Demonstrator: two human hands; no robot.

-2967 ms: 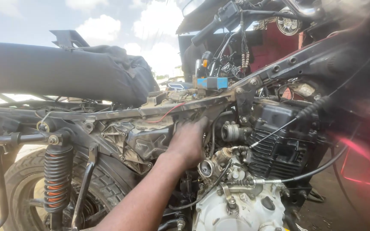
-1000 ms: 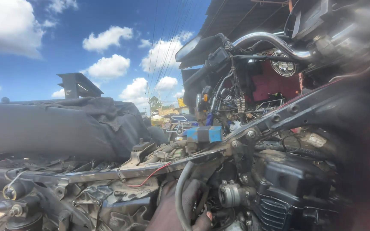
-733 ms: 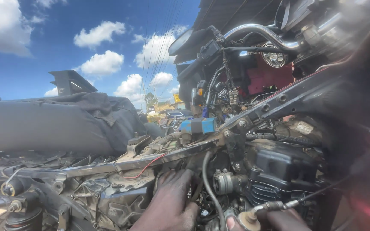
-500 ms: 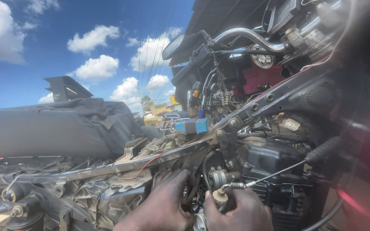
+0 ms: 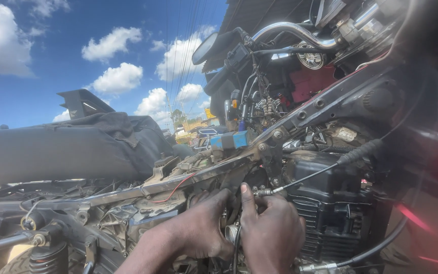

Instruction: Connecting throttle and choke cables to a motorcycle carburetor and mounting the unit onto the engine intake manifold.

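Note:
Both my hands work low in the middle of a stripped motorcycle. My left hand reaches in under the frame rail, its fingers curled into the gap beside the engine. My right hand sits right next to it, thumb up, fingers wrapped around a small round metal fitting where a black cable ends. The dark finned engine block stands just right of my hands. What the left fingers touch is hidden.
A black seat lies at the left above the rear shock spring and tyre. A blue connector block sits on the frame. Chrome handlebar, mirror and tangled wires crowd the upper right. Sky fills the upper left.
My right hand has come into view and joined the left at the cable fitting. The view has tilted upward and shifted closer since three seconds ago.

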